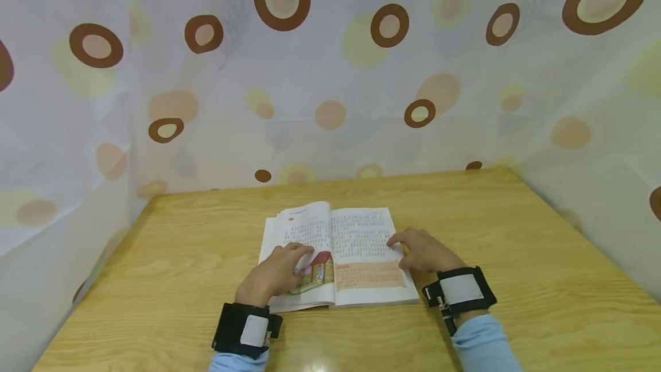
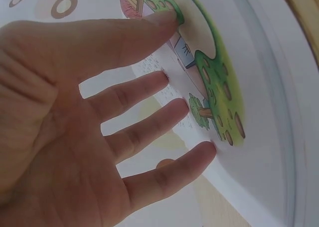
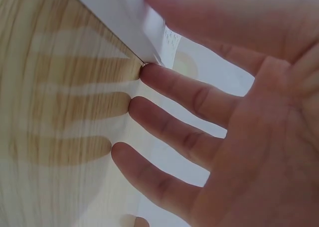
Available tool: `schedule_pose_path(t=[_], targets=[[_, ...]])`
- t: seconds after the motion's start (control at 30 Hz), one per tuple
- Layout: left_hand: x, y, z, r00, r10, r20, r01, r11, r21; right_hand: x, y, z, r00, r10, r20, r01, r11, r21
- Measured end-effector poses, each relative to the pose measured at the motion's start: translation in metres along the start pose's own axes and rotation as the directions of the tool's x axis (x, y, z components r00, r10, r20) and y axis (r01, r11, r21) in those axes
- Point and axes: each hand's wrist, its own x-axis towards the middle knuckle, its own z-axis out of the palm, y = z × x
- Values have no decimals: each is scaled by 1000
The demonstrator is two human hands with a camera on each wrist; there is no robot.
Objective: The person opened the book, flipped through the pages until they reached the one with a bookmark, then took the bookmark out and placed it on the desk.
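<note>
An open book (image 1: 361,240) lies on the wooden table, its left page (image 1: 310,228) bowed up towards the spine. My left hand (image 1: 276,271) rests its spread fingertips on that page, over a coloured picture (image 2: 227,92) of a house and greenery. At the right page's outer edge is my right hand (image 1: 426,252), with its thumb and index finger on the paper. In the right wrist view its other fingers (image 3: 169,117) reach the table top beside the book's edge, fairly straight. Neither hand grips anything.
Black straps with white patches (image 1: 461,289) go round both wrists, above light blue sleeves (image 1: 488,343). The wooden table (image 1: 196,245) extends on all sides of the book. Behind it hangs a white sheet (image 1: 330,73) patterned with brown and yellow rounds.
</note>
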Motion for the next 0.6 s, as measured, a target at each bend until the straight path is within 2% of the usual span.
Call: schedule_pose_path(t=[0.2, 0.53, 0.6], targets=[[-1, 0, 0, 1000, 12, -9, -12, 1000, -2, -1, -2, 2, 1000, 20, -13, -20, 1000, -4], [0, 0, 0, 1000, -10, -4, 10, 1000, 1, 0, -3, 1, 1000, 17, -13, -17, 1000, -16], [0, 0, 0, 1000, -20, -1, 20, 1000, 4, 0, -3, 1, 1000, 22, -12, -22, 999, -46]])
